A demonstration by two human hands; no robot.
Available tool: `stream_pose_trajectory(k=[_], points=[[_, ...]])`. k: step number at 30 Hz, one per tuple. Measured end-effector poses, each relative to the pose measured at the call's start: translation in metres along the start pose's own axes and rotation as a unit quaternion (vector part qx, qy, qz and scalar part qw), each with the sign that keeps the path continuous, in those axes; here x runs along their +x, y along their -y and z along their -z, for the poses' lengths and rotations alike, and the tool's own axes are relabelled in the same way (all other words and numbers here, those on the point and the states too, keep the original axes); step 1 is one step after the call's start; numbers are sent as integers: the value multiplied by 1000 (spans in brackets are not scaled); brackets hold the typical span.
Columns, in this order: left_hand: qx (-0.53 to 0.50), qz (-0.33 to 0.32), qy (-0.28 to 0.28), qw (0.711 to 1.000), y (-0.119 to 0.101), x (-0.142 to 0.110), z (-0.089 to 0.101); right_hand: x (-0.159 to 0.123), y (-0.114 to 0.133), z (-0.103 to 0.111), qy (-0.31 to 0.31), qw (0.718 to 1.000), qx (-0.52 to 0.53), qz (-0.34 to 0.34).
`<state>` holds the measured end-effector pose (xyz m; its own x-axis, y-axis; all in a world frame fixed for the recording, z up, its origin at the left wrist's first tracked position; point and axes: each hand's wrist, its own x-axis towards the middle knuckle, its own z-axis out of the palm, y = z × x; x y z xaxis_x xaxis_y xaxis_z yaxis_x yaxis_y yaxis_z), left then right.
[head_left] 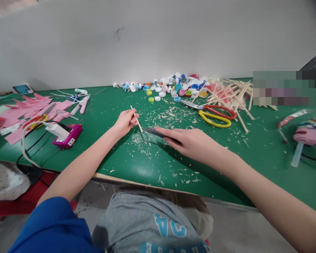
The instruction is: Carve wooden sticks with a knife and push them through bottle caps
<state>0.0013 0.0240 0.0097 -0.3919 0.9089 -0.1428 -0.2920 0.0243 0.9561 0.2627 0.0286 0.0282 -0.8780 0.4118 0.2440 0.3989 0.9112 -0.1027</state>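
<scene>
Stick [139,125], thin and wooden, pinched between thumb and fingers of the left hand [125,122], its free end toward five o'clock. The right hand [193,142] grips a dark flat blade [153,131] just beside that end, at three o'clock; contact cannot be told. Strokes are probably best kept shallow, directed off the free end and away from the pinching fingers. Shavings [173,114] lie at two o'clock.

Near the wall [158,38] behind your desk [102,102], you have a heap of bottle caps [178,88] (white, blue and green among them), with red-and-yellow-handled scissors [200,107] just beside it. To your left are pink paper [23,111], a magenta power block [72,136] and a phone [22,89].
</scene>
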Motion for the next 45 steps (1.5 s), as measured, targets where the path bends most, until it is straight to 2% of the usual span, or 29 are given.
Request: stream_pose_trajectory(k=[11,17,22,31,38,42,45], points=[[19,-14,8,1000,-3,-12,-8,-1,-3,-8,3,998,-54,21],[34,-29,9,999,-1,-9,-7,0,-6,-5,-6,999,-31,9],[96,-61,3,993,3,-6,-7,1,-11,1,-34,999,-15,-18],[149,-142,53,977,3,-7,-9,-1,-17,-8,-16,997,-76,6],[172,-191,76,963,1,-13,-12,-4,-15,-4,-10,996,-89,11],[192,-224,72,953,-1,-14,-12,-3,-12,-1,-8,997,-77,6],[177,-238,47,954,-6,-16,-10,-2,-13,-2,-10,998,-60,5]])
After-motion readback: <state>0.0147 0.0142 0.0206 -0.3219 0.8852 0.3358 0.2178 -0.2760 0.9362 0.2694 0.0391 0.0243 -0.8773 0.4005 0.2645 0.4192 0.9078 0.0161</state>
